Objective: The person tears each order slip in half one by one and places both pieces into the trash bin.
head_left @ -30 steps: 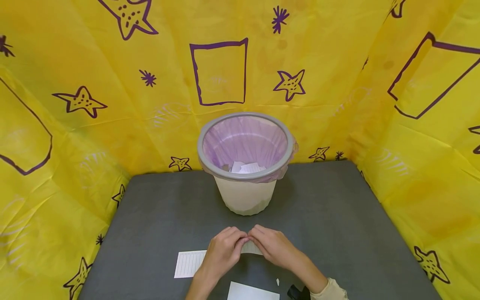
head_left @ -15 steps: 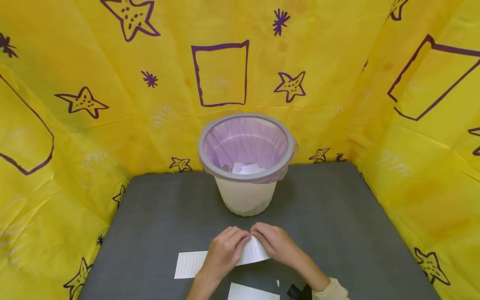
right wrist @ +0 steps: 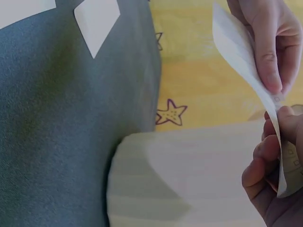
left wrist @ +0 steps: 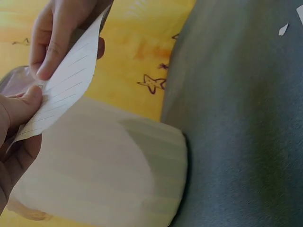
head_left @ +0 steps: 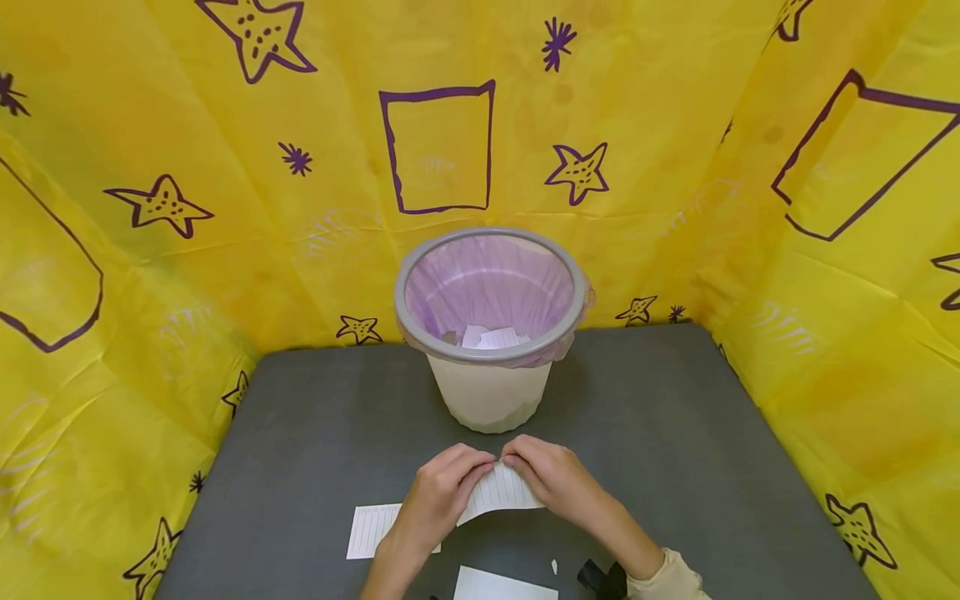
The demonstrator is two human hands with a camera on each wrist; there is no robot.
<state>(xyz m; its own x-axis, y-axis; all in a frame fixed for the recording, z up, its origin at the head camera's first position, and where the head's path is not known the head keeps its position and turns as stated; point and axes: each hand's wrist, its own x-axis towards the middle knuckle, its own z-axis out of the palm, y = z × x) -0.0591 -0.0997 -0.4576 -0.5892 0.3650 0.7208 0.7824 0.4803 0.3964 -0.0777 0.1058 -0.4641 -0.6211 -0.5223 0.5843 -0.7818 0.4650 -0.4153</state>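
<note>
A lined sheet of paper [head_left: 501, 490] is held up between my two hands, just in front of the bin. My left hand [head_left: 444, 492] pinches its upper edge from the left, and my right hand [head_left: 557, 482] pinches the same edge close beside it. In the left wrist view the paper [left wrist: 71, 80] bows between thumbs and fingers. The right wrist view shows the paper [right wrist: 241, 52] nearly edge-on, with small printed marks near the thumbs. No tear can be made out. A second lined paper [head_left: 372, 530] lies on the table, partly behind my left forearm.
A cream bin [head_left: 489, 392] with a grey rim and purple liner stands beyond my hands, paper pieces [head_left: 491, 337] inside. A white sheet [head_left: 504, 585] and a small scrap [head_left: 554, 567] lie on the grey table [head_left: 315, 433] near me. Yellow cloth [head_left: 675, 208] encloses the back and sides.
The paper has been tilted up, so more of its lined face shows in front of my hands. Both hands have risen slightly away from me, still pinching it.
</note>
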